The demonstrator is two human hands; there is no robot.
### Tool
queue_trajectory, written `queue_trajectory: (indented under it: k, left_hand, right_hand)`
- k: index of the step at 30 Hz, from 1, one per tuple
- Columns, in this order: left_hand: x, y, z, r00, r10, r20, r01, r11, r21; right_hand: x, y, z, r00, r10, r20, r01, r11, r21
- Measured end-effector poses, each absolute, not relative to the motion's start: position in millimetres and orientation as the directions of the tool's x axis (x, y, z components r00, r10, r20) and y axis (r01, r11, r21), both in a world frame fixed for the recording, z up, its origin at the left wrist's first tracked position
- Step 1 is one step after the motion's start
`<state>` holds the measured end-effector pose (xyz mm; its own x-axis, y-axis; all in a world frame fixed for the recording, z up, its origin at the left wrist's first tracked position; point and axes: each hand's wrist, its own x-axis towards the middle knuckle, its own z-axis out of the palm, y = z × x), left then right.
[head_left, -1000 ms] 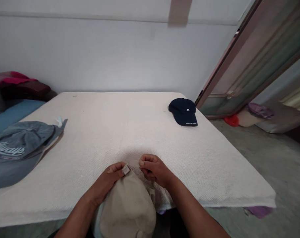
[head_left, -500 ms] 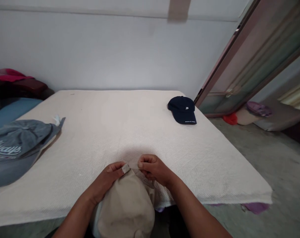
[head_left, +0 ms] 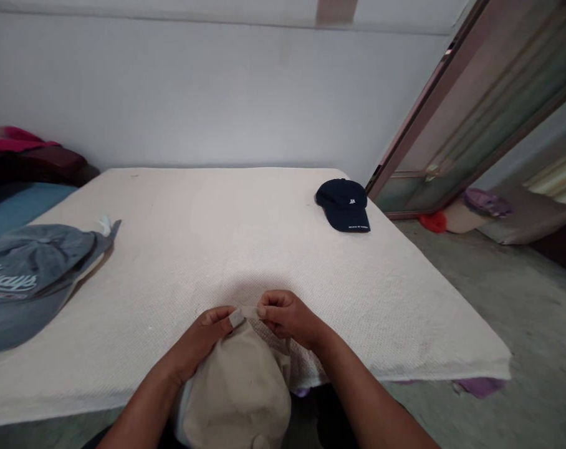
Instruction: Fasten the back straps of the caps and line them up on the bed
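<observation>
A beige cap (head_left: 236,393) is at the table's near edge, its strap side toward the table. My left hand (head_left: 207,333) is closed on the strap's left part, beside a small pale buckle or tab (head_left: 236,318). The fingers of my right hand (head_left: 285,317) pinch the other part of the strap (head_left: 250,312), which spans the short gap between both hands. Below my right hand the cap's opening shows table cloth through it.
A navy cap (head_left: 343,204) lies at the table's back right. At the left lies a grey-blue cap (head_left: 40,268) with white lettering. White cloth covers the table (head_left: 208,218); a wall (head_left: 194,93) stands behind it.
My right hand has moved slightly left, closer to my left hand, and the visible strap between them is shorter. The view has shifted a little.
</observation>
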<state>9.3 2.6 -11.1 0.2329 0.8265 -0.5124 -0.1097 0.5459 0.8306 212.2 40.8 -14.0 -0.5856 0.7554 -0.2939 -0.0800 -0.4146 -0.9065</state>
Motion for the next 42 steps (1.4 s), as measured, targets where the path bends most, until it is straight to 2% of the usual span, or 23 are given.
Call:
queue_trajectory:
  k: [10,17,21,27,37,42]
  left_hand:
    - [16.4,4.8,-3.8,0.273,0.848,-0.455,-0.027,0.479,0.877]
    - [18.2,2.5,-3.2,0.287,0.839,-0.462,0.019,0.477,0.879]
    - [18.0,2.8,-0.5,0.319,0.843,-0.434,0.035,0.447,0.894]
    - [15.4,3.3,1.5,0.273,0.875,-0.401,0.132,0.378,0.916]
    - [16.3,2.1,3.8,0.261,0.885,-0.386,0.169,0.352,0.921]
    - [17.1,2.4,3.2,0.234,0.890,-0.392,0.142,0.367,0.919]
  right_hand:
    - [212.6,39.7,-14.3,-0.617,0.734,-0.285,-0.078,-0.417,-0.906]
    - [216.9,42.7,-14.0,-0.698,0.647,-0.305,0.025,-0.404,-0.914]
    - [217.4,42.7,-12.2,-0.712,0.641,-0.288,-0.033,-0.440,-0.897]
    - [216.8,42.8,-8.8,-0.690,0.671,-0.272,-0.138,-0.490,-0.861]
    - [219.5,45.1,-11.1,-0.762,0.583,-0.281,-0.051,-0.487,-0.872]
    - [217.5,44.1,-11.0,-0.721,0.629,-0.291,-0.079,-0.491,-0.868]
